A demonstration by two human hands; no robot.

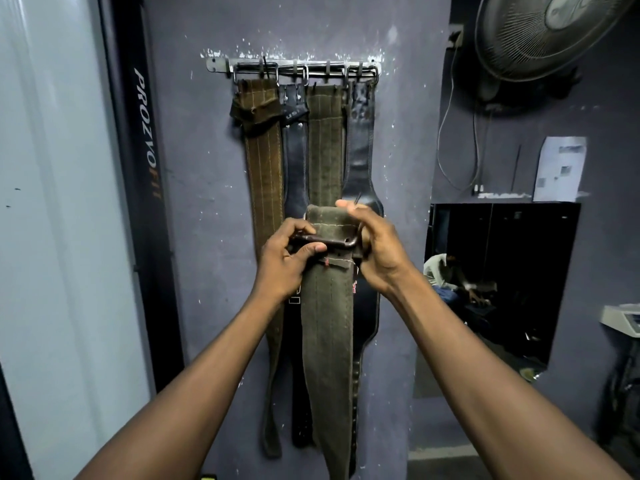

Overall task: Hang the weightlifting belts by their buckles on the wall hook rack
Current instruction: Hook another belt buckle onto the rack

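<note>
Head camera: below the wall hook rack [294, 69], an olive belt [325, 341] hangs between 2 hands. Left hand [284, 265] pinches the rusty buckle [325, 240]; right hand [377, 247] curls around the folded top. 4 other belts [263, 168] hang from the rack.

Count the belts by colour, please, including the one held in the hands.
Brown belt: 1
Olive belts: 2
Black belts: 2
Total: 5
</note>
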